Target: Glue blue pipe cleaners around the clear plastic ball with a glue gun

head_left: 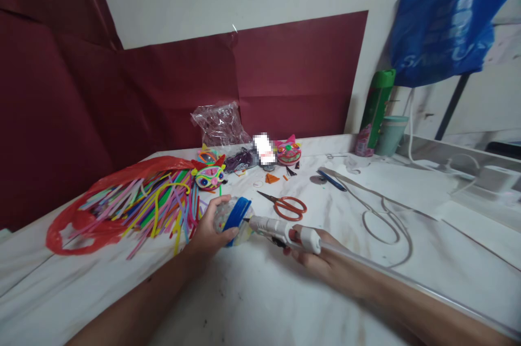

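Observation:
My left hand is closed around a clear, rounded plastic piece with bands of blue pipe cleaner across it. A white hot glue gun is gripped in my right hand, its dark nozzle at the blue bands; whether it touches them I cannot tell. From the back of the gun a long translucent glue stick runs along my right forearm. Just beyond the gun lie orange-handled scissors. A finished-looking colourful animal face with blue eyes sits behind my left hand.
Left, a red plastic bag holds many coloured pipe cleaners. Behind are a pink animal face, crumpled clear film and orange scraps. A blue pen-like tool, cable, green spray can and cup stand or lie right.

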Motion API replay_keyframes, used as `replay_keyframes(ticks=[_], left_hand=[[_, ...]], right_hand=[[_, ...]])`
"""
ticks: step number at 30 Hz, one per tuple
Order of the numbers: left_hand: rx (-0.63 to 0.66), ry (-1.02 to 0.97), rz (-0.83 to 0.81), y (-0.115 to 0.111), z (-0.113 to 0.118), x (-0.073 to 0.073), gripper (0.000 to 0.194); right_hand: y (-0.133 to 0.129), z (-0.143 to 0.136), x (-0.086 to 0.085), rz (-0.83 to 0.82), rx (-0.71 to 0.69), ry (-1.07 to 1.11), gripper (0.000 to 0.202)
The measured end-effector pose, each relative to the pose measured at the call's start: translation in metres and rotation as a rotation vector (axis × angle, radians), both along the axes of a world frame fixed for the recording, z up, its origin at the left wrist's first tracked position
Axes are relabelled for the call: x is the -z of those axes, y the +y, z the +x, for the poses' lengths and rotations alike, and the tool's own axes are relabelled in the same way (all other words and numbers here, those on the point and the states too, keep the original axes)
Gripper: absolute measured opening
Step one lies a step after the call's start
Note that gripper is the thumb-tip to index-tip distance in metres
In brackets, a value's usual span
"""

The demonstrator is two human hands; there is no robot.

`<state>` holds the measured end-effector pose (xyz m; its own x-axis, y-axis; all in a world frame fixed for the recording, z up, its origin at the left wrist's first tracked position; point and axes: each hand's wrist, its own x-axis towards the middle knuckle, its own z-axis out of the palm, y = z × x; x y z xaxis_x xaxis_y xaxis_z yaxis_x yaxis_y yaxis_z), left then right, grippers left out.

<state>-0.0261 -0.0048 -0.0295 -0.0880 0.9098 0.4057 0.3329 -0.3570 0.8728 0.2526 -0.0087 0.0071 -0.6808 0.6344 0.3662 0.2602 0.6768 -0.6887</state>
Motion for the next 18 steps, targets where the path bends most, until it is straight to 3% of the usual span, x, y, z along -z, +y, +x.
replay_keyframes(ticks=[9,18], left_hand=[[0.001,0.015,0.004,0.0002,-0.0004,0.0,0.069],[0.0,-0.002,-0.007,0.0,0.0004,-0.0007,0.069]], right_hand=[[0.0013,-0.0003,0.0052,-0.029,0.046,0.018,0.016],[0.0011,-0.0007,0.003,-0.034,-0.001,-0.003,0.015]])
